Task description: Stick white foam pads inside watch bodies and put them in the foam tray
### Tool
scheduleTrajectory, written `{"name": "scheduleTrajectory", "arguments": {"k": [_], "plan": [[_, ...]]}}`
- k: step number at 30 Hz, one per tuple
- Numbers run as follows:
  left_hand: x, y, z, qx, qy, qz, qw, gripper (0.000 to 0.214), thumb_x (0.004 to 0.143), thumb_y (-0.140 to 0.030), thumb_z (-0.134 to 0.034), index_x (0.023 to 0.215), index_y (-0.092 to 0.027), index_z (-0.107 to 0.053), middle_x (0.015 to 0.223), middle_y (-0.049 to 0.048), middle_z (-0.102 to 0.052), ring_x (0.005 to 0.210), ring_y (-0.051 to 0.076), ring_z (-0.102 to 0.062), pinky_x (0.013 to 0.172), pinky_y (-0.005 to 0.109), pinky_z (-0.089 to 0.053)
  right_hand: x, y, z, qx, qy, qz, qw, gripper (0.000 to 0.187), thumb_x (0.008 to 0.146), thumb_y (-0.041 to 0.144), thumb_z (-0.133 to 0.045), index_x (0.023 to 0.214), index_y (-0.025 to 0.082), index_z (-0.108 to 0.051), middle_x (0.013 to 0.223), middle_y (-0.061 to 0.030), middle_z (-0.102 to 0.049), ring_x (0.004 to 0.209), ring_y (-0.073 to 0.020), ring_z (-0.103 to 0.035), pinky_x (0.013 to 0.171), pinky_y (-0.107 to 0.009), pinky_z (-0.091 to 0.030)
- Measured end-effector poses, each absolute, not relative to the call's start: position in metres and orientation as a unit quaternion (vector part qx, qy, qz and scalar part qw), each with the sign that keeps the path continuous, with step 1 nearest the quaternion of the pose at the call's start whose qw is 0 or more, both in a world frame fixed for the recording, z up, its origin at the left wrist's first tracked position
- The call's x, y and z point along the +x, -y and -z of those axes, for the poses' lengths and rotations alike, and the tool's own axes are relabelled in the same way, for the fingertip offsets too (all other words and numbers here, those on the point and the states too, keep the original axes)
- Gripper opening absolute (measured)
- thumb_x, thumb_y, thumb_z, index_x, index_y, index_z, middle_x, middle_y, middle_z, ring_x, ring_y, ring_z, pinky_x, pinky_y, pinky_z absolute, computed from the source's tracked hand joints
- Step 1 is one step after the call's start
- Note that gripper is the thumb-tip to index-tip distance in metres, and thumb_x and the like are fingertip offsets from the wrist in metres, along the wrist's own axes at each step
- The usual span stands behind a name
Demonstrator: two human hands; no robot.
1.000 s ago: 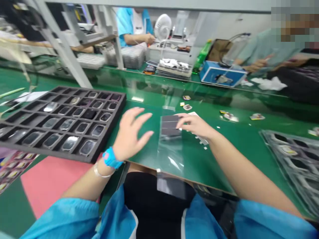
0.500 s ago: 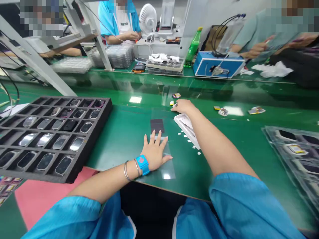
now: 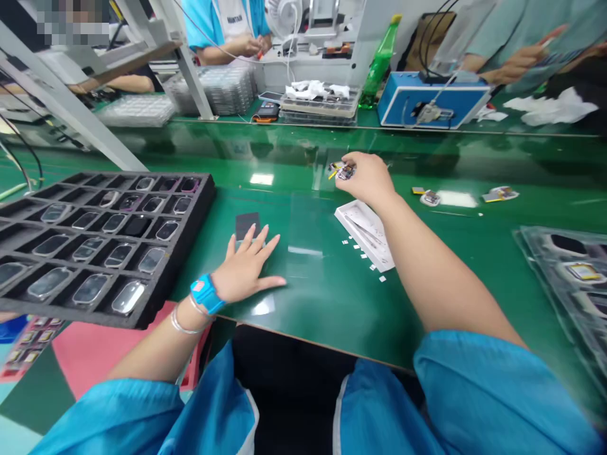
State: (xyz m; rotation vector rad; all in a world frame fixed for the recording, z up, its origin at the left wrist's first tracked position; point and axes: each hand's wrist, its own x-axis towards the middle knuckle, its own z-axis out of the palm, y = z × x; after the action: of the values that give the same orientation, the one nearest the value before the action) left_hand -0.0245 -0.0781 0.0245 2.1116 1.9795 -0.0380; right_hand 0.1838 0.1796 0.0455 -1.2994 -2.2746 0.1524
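Observation:
My right hand (image 3: 370, 180) pinches a small watch part (image 3: 346, 172) with a yellow flat piece hanging from it, over the far side of the green bench (image 3: 322, 309). Palm down and fingers spread, my left hand (image 3: 244, 268) lies on the bench. Its fingertips touch or nearly touch a dark square sheet (image 3: 247, 226). Between the hands is a clear film (image 3: 306, 246), hard to make out. Below my right hand sits a shallow white box (image 3: 367, 237) with tweezers inside. Several tiny white pieces (image 3: 363, 256) lie along its near edge.
A black compartment tray (image 3: 164, 253) with several watch cases stands at left. More watch parts (image 3: 430, 198) lie on the bench at right. A clear plastic tray (image 3: 550, 278) fills the right edge. A green bottle (image 3: 380, 63) and blue box (image 3: 431, 101) stand behind; co-workers sit across.
My left hand has slid left, and the dark sheet has shifted left too. My right hand has lifted the watch part and yellow piece from the bench. The camera view has shifted slightly.

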Motion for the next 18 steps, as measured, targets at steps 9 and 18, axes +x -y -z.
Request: {"name": "scheduleTrajectory", "arguments": {"k": [9, 18], "plan": [[-0.049, 0.084, -0.005, 0.798, -0.548, -0.052, 0.244, 0.055, 0.094, -0.04, -0.055, 0.148, -0.031, -0.046, 0.161, 0.007, -0.032, 0.153, 0.029, -0.019, 0.12, 0.059, -0.02, 0.217, -0.071, -0.056, -0.382, 0.826, -0.079, 0.406, 0.046, 0.074, 0.027, -0.065, 0.119, 0.021, -0.065, 0.115, -0.0086, -0.069, 0.102, -0.0279, -0.064, 0.088, -0.044, -0.056], [-0.032, 0.126, 0.014, 0.672, -0.734, -0.039, 0.093, 0.068, 0.096, -0.048, -0.049, 0.153, -0.015, -0.035, 0.164, 0.0201, -0.017, 0.153, 0.038, -0.011, 0.117, 0.066, -0.02, 0.239, -0.054, -0.015, -0.402, 0.81, -0.068, 0.421, 0.039, 0.074, 0.032, -0.066, 0.111, 0.023, -0.067, 0.11, -0.0095, -0.071, 0.102, -0.0288, -0.066, 0.092, -0.046, -0.055]]}}
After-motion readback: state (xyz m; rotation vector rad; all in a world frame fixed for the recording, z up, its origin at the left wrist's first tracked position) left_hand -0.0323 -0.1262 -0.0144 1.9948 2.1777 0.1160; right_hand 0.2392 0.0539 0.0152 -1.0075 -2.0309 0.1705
